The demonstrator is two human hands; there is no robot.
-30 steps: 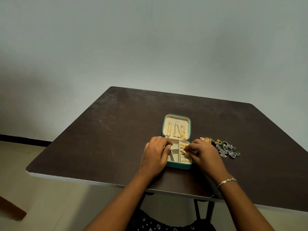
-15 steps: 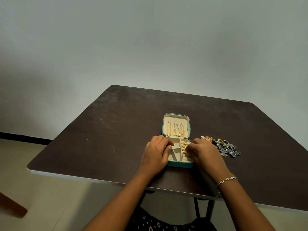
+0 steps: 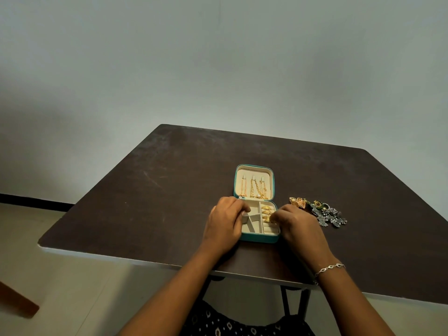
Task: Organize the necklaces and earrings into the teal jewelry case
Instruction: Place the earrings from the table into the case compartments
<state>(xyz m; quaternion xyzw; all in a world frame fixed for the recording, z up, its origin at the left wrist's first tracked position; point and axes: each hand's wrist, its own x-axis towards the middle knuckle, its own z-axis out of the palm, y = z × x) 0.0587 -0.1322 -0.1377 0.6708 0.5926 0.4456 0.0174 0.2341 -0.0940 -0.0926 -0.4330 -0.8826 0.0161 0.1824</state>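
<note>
**Barely any movement, and a slip is the risk**

Head view: since a second ago our left hand (image 3: 224, 221) and right hand (image 3: 299, 226) have stayed at the open case (image 3: 260, 237). It lies on the table (image 3: 157, 190), lid flat behind, with necklaces (image 3: 254, 190) hung inside. Left fingers curl over the case's left wall, steadying it. Right fingertips bunch on the gold earrings (image 3: 266, 211) in the right-hand row; whether they pinch or only press, we cannot tell. We judge that a hard push could tilt the case or unseat an earring. The loose earrings (image 3: 320, 212) nearby look tangled, so lifting one may drag others.
</note>
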